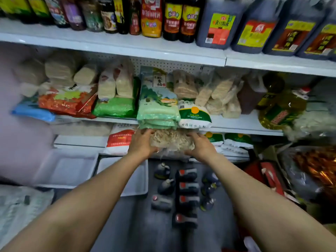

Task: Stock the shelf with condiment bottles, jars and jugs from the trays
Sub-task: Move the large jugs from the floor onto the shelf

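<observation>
Both my hands hold a clear bag of pale dried noodles (pixel 171 140) just below the front edge of the middle shelf (pixel 241 124). My left hand (pixel 141 144) grips its left end and my right hand (pixel 201 147) grips its right end. Several dark condiment bottles (pixel 187 191) stand on the grey floor below my arms. Two white trays (pixel 67 168) lie on the floor at the left. The top shelf (pixel 112 42) carries dark sauce bottles (pixel 171 19) and large dark jugs (pixel 218 22).
The middle shelf is packed with rice bags (pixel 158 106), noodle packs and a yellow oil jug (pixel 281 108). More bags lie on the low shelf (pixel 120 140). Red and orange packets (pixel 316 166) pile up at the right. A plastic-wrapped bundle (pixel 16 208) sits at lower left.
</observation>
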`<state>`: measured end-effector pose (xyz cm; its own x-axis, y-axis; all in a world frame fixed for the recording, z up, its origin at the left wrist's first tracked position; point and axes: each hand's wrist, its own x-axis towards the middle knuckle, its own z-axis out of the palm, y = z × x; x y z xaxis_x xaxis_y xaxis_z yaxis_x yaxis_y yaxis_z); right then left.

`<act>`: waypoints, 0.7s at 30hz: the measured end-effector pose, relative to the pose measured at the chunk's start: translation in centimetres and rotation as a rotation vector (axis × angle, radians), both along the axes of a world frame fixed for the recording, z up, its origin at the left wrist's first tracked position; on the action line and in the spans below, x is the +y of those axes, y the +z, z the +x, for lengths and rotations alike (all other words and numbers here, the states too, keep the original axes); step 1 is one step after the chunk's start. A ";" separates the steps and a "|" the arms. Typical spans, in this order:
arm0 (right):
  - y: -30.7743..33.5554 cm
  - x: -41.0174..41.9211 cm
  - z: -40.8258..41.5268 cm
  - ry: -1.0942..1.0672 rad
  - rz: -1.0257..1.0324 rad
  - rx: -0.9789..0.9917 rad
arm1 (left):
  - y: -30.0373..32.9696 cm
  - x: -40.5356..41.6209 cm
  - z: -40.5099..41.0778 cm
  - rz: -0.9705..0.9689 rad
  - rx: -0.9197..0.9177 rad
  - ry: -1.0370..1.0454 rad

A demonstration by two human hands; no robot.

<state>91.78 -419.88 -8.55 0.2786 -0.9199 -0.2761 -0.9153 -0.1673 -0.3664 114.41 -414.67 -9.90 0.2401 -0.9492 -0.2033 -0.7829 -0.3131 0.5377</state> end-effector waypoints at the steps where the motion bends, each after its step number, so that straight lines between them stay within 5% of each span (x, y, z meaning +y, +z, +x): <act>1: -1.6 0.4 0.5 -0.011 0.029 -0.010 | -1.3 0.2 0.6 0.013 0.015 -0.008; 13: -25.7 5.8 1.4 -0.102 0.280 -0.049 | -23.4 5.0 2.5 0.289 0.108 -0.015; 21: -47.4 10.1 0.0 -0.372 0.378 -0.282 | -43.3 8.4 1.4 0.397 0.275 0.034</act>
<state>91.75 -409.75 -55.99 0.0670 -0.8222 -0.5653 -0.7461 0.3349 -0.5755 115.77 -406.22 -53.17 0.1564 -0.7778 -0.6088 -0.6143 -0.5593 0.5566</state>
